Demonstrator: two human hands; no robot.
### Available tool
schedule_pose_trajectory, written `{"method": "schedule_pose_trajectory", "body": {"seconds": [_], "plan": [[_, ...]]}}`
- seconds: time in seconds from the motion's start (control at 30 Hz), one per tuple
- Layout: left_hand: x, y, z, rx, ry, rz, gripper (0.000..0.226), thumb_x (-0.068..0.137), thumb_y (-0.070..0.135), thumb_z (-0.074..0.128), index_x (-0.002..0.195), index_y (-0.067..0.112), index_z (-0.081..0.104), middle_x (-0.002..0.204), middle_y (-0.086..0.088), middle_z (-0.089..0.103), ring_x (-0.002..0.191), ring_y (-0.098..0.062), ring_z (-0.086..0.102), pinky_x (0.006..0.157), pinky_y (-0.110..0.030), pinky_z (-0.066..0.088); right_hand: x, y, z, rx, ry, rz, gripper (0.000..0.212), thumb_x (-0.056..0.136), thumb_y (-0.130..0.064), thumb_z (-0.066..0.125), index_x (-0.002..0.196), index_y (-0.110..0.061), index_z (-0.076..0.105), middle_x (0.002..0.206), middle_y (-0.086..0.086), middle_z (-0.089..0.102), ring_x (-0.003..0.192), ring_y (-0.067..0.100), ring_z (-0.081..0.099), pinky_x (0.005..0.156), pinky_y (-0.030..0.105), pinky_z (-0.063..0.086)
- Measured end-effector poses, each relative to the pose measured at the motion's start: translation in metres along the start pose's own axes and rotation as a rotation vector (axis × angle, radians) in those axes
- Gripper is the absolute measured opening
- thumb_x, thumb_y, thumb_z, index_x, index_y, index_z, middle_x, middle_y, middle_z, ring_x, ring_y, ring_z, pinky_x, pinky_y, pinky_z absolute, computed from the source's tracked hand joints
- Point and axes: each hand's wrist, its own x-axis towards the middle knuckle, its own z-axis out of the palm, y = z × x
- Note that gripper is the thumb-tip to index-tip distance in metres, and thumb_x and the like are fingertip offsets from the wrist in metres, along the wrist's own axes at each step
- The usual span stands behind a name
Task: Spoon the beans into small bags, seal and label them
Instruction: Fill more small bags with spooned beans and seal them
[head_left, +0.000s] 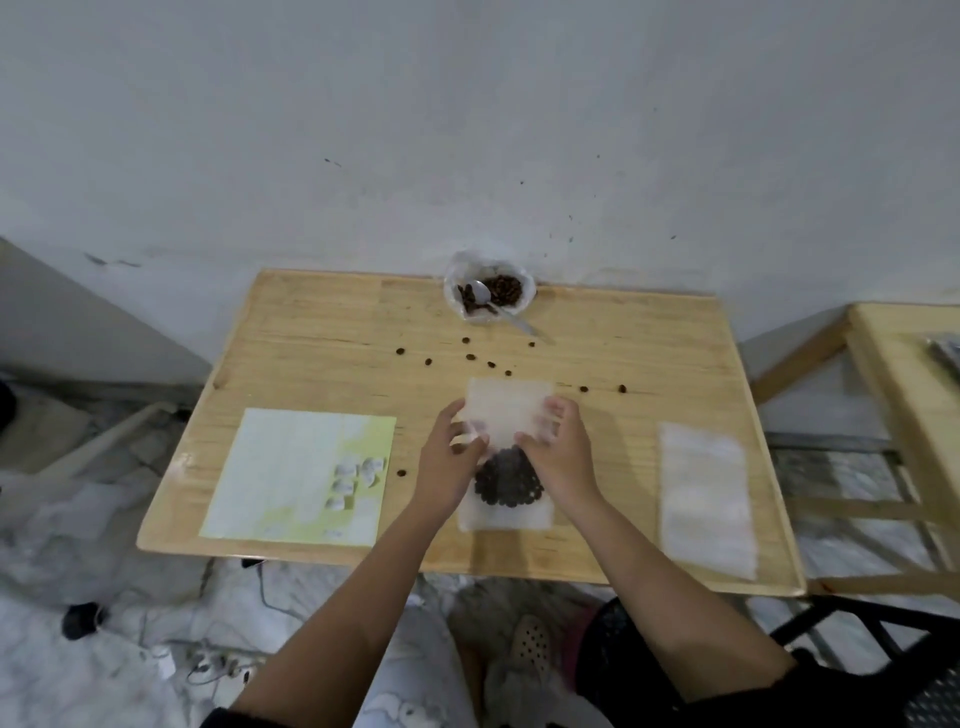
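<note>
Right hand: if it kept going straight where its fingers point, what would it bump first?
Beyond the small bag that the right hand holds, probably the loose beans on the table; depth is unclear.

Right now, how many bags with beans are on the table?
2. The small bag lies in front, held by the left hand and right hand; the open bag with the spoon sits at the back. None seems hidden.

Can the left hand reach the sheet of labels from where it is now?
Probably yes. The sheet of labels lies flat just beside the left hand, with only one loose bean between them. But the hand holds the bag and must let go first.
</note>
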Motion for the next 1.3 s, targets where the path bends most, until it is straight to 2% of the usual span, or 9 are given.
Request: {"method": "schedule_pose_trajectory", "body": {"seconds": [0.07,0.17,0.3,0.43,0.63,0.8,0.93,1.07,1.3], "plan": [[-0.001,-0.007,0.001,0.046,-0.004,-0.008,0.056,0.091,0.012,0.059,0.141,0.019,0.034,0.127,-0.009,0.053,0.099,-0.022,0.061,0.078,-0.032,0.054,-0.001,0.009,0.004,-0.104,-0.035,-0.015,0.061,0.083,-0.005,0.065,0.136,-0.011,0.036,0.138,0.005,0.04,0.122,0.013,0.042,0.095,0.018,0.034],[0.001,-0.015,0.0,0.203,-0.013,0.015,0.063,0.089,0.01,0.061,0.144,0.011,0.03,0.136,-0.011,0.047,0.121,-0.023,0.049,0.091,-0.027,0.044,0.0,0.016,0.006,-0.243,-0.104,-0.045,0.068,0.083,-0.006,0.064,0.141,-0.013,0.031,0.145,0.006,0.031,0.13,0.016,0.036,0.099,0.018,0.031],[0.005,-0.02,-0.002,0.327,-0.046,0.041,0.067,0.088,0.014,0.062,0.145,0.009,0.027,0.146,-0.01,0.038,0.134,-0.025,0.037,0.108,-0.038,0.035,0.006,0.02,0.007,-0.391,-0.212,-0.047,0.071,0.087,-0.015,0.063,0.146,-0.014,0.023,0.156,0.004,0.014,0.142,0.018,0.02,0.111,0.024,0.022],[0.011,-0.018,-0.003,0.464,-0.059,0.082,0.065,0.086,0.015,0.062,0.143,0.005,0.032,0.144,-0.014,0.037,0.133,-0.029,0.035,0.109,-0.041,0.032,0.009,0.02,0.006,-0.436,-0.238,-0.033,0.068,0.09,-0.022,0.059,0.147,-0.015,0.023,0.159,0.001,0.003,0.144,0.018,0.014,0.111,0.025,0.019],[0.012,0.009,0.02,0.596,-0.008,0.358,0.049,0.094,0.017,0.052,0.14,0.011,0.037,0.151,-0.006,0.024,0.141,-0.02,0.018,0.107,-0.022,0.022,0.016,0.021,-0.036,-0.361,-0.05,-0.087,0.046,0.09,-0.016,0.058,0.133,-0.014,0.043,0.146,0.002,0.029,0.136,0.015,0.03,0.101,0.015,0.02],[0.009,0.033,0.092,0.577,-0.266,0.557,0.049,0.094,0.016,0.052,0.14,0.012,0.037,0.146,-0.004,0.031,0.136,-0.017,0.029,0.101,-0.011,0.021,0.016,0.049,-0.116,-0.361,0.15,0.036,0.043,0.089,-0.013,0.061,0.128,-0.012,0.046,0.136,0.006,0.039,0.123,0.019,0.042,0.086,0.012,0.03],[-0.005,0.018,0.15,0.623,-0.45,0.505,0.054,0.095,0.023,0.05,0.144,0.016,0.029,0.15,-0.001,0.024,0.137,-0.015,0.027,0.104,-0.02,0.028,-0.003,0.082,-0.163,-0.401,0.248,0.176,0.051,0.089,-0.016,0.061,0.135,-0.011,0.04,0.14,0.009,0.036,0.126,0.022,0.041,0.092,0.018,0.034],[-0.018,0.002,0.188,0.635,-0.534,0.323,0.068,0.095,0.024,0.052,0.149,0.012,0.014,0.157,-0.003,0.007,0.144,-0.017,0.012,0.112,-0.022,0.017,-0.022,0.114,-0.182,-0.431,0.169,0.252,0.061,0.089,-0.02,0.059,0.142,-0.009,0.03,0.144,0.012,0.029,0.13,0.026,0.037,0.104,0.035,0.037],[-0.024,-0.014,0.216,0.766,-0.538,0.341,0.072,0.094,0.026,0.053,0.149,0.006,0.011,0.158,-0.006,0.004,0.146,-0.018,0.001,0.118,-0.027,0.006,-0.029,0.136,-0.177,-0.546,0.109,0.244,0.07,0.091,-0.024,0.056,0.147,-0.013,0.017,0.155,0.01,0.013,0.144,0.024,0.012,0.113,0.031,0.02]]}}
